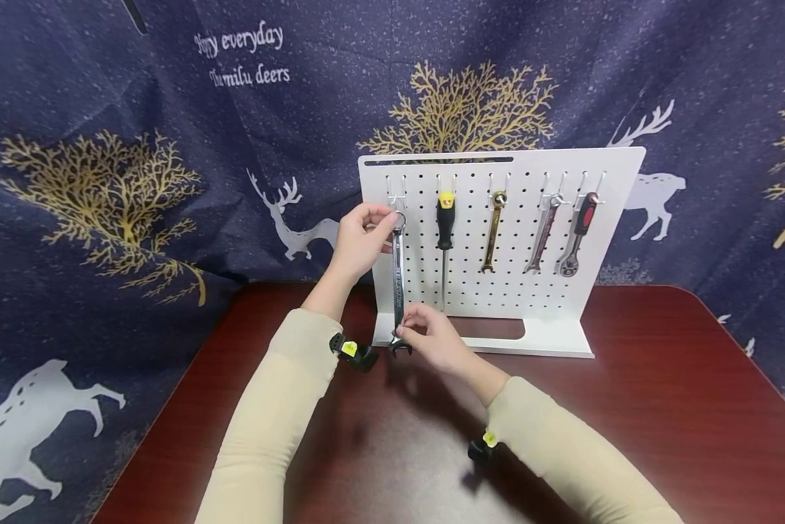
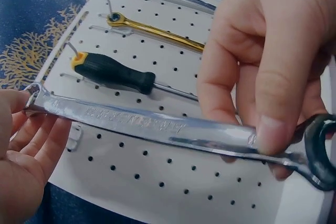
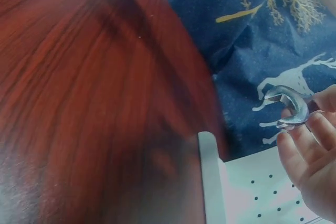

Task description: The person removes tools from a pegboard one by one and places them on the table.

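A large silver combination wrench (image 1: 399,280) hangs upright between my hands before the left end of the white pegboard (image 1: 471,291). My left hand (image 1: 361,239) pinches its ring end, just below the leftmost hook (image 1: 397,198). Lower down, thumb and fingers of my right hand (image 1: 434,336) grip the shank beside the open-ended jaw. Lettering runs along the wrench (image 2: 152,124) in the left wrist view, where my left hand (image 2: 29,156) is at the ring end. The right wrist view catches the open end of the wrench (image 3: 294,107) beside my right hand (image 3: 310,166).
Also on the pegboard hang a black-and-yellow screwdriver (image 1: 445,222), a gold wrench (image 1: 493,233), a smaller silver wrench (image 1: 544,233) and a ratchet (image 1: 578,236) with a red-and-black handle. The board's base stands on a reddish-brown table (image 1: 379,451) before a patterned blue cloth (image 1: 327,109).
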A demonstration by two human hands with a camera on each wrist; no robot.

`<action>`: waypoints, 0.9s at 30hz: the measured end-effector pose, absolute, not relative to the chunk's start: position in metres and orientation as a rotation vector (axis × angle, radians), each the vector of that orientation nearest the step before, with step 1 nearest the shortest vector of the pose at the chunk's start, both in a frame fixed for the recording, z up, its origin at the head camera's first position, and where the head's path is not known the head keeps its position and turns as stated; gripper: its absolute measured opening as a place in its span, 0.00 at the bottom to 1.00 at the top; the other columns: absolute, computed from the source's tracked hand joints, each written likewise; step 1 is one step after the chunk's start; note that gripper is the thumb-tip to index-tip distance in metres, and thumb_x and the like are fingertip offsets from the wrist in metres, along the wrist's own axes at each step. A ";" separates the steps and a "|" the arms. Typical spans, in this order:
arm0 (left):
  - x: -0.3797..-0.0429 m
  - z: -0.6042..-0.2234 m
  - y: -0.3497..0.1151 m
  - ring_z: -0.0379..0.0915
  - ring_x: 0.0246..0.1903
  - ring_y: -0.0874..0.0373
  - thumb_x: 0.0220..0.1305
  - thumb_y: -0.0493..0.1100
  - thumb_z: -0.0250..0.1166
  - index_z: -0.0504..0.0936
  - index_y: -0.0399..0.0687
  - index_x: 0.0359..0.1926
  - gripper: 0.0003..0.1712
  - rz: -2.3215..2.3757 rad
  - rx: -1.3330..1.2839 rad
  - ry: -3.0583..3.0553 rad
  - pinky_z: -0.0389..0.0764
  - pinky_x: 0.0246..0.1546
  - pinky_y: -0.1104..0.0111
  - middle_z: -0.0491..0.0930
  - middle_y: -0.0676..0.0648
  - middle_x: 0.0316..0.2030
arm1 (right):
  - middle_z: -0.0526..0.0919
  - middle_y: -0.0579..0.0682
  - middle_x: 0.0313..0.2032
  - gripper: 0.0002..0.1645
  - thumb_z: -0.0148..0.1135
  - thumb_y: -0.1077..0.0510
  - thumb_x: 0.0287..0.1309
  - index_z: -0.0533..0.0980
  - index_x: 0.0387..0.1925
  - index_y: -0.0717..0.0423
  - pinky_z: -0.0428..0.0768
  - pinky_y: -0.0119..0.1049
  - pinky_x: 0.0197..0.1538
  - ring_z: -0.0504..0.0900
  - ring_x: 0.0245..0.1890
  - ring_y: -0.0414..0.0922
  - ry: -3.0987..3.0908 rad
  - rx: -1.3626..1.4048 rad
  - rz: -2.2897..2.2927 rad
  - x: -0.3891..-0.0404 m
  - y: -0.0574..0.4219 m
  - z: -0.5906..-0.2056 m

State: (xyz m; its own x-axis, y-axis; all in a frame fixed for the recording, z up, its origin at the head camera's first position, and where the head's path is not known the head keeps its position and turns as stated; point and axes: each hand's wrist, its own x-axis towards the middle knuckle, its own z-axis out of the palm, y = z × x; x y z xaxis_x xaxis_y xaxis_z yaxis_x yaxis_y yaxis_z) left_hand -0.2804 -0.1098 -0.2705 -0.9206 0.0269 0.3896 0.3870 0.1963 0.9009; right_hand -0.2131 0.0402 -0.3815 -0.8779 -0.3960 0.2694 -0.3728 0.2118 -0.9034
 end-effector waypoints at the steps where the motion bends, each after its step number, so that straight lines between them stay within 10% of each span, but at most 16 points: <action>1: -0.280 -0.273 -0.111 0.78 0.22 0.64 0.65 0.40 0.60 0.76 0.33 0.45 0.13 -1.787 -0.394 -2.197 0.86 0.27 0.67 0.78 0.48 0.31 | 0.85 0.61 0.34 0.09 0.59 0.68 0.57 0.72 0.40 0.65 0.74 0.25 0.41 0.80 0.35 0.40 2.419 -0.773 -1.790 -0.214 0.040 -0.387; 20: -0.273 -0.334 -0.130 0.76 0.20 0.63 0.65 0.39 0.60 0.76 0.32 0.45 0.13 -1.849 -0.277 -2.358 0.85 0.26 0.69 0.75 0.46 0.29 | 0.82 0.66 0.30 0.16 0.57 0.71 0.54 0.64 0.44 0.69 0.74 0.23 0.26 0.76 0.23 0.36 2.179 -0.813 -1.667 -0.202 0.038 -0.425; 27: -0.268 -0.351 -0.135 0.78 0.25 0.52 0.65 0.38 0.60 0.77 0.33 0.45 0.12 -1.863 -0.241 -2.372 0.86 0.31 0.56 0.76 0.48 0.28 | 0.80 0.60 0.25 0.13 0.58 0.70 0.54 0.66 0.40 0.68 0.73 0.25 0.22 0.72 0.18 0.38 2.127 -0.769 -1.643 -0.195 0.033 -0.432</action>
